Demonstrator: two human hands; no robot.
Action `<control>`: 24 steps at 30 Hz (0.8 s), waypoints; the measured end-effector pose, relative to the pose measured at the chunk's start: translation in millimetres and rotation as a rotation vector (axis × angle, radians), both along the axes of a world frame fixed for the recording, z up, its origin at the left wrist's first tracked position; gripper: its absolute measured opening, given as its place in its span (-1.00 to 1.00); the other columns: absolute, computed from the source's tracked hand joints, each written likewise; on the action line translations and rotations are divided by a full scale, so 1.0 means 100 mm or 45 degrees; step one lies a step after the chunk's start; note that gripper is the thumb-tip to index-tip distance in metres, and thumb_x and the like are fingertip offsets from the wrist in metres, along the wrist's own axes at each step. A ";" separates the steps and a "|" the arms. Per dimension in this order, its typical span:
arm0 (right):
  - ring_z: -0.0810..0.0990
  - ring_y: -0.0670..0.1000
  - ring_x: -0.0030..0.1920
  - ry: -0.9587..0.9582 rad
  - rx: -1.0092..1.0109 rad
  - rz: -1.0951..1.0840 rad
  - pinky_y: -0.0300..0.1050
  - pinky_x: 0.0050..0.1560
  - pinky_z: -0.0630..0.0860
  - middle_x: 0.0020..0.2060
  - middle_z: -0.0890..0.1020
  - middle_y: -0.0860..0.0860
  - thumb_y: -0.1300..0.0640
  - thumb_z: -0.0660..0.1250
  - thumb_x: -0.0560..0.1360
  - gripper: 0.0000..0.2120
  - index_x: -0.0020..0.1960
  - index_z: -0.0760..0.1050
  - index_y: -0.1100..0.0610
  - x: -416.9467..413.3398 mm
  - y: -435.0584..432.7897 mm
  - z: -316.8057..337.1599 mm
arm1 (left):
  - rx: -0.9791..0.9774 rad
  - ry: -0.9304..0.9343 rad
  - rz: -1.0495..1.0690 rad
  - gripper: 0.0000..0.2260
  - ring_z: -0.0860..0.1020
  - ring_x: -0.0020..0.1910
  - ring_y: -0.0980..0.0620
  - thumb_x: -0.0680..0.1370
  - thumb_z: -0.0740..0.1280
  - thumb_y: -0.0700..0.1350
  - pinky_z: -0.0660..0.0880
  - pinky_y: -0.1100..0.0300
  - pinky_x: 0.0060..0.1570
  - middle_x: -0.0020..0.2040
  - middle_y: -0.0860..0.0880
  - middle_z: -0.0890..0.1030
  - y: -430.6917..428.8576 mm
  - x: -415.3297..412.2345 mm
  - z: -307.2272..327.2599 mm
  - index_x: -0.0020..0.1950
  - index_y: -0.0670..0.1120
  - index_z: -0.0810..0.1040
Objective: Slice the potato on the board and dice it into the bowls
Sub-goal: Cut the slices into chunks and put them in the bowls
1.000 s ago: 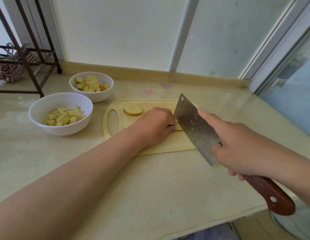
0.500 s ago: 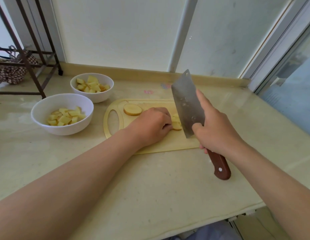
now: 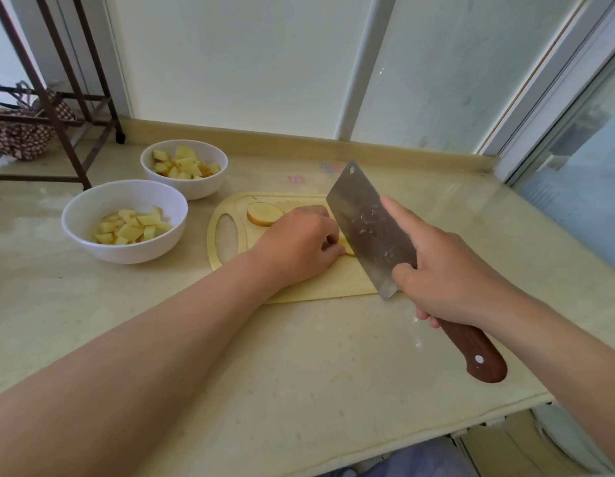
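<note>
Sensibly, the curled left hand [image 3: 299, 242] pins potato slices [image 3: 347, 248] to the cutting board [image 3: 333, 282]; the right hand [image 3: 447, 277] grips the cleaver [image 3: 364, 222], forefinger along its blade. Best to drop it straight, flat against the knuckles, tips tucked.

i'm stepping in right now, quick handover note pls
Left hand holds potato pieces down on the cutting board, fingers curled.
Right hand grips the cleaver, forefinger on the blade, blade close beside the left hand.
One slice lies apart by the board's handle hole.
Done: near bowl and far bowl hold dice.
Left: dice what's on the board, that slice too.
</note>
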State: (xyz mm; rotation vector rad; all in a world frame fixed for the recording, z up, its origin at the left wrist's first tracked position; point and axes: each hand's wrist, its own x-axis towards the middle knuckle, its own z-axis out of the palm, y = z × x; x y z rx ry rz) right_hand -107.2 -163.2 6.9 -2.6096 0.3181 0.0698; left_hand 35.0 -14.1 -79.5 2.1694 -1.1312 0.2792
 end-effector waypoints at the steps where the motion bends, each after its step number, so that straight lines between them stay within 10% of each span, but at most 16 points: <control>1: 0.66 0.10 -0.47 0.018 -0.016 0.008 0.07 -0.42 0.68 -0.33 0.61 0.11 0.29 0.16 0.56 -0.11 0.60 -0.07 -0.47 0.00 0.00 0.01 | -0.001 0.008 -0.002 -0.88 0.51 -0.19 0.03 0.50 0.42 -0.07 0.53 0.01 -0.12 -0.15 -0.02 0.58 0.00 0.00 0.00 -0.13 -0.12 0.68; 24: 0.62 0.00 -0.54 -0.051 0.101 -0.054 -0.12 -0.50 0.55 0.11 0.51 0.02 0.34 0.15 0.51 -0.09 0.64 -0.03 -0.37 0.37 0.00 0.05 | 0.014 -0.011 0.016 -0.90 0.52 -0.21 0.02 0.48 0.42 -0.10 0.51 0.08 -0.15 -0.19 -0.01 0.61 0.02 0.00 0.03 -0.16 -0.12 0.65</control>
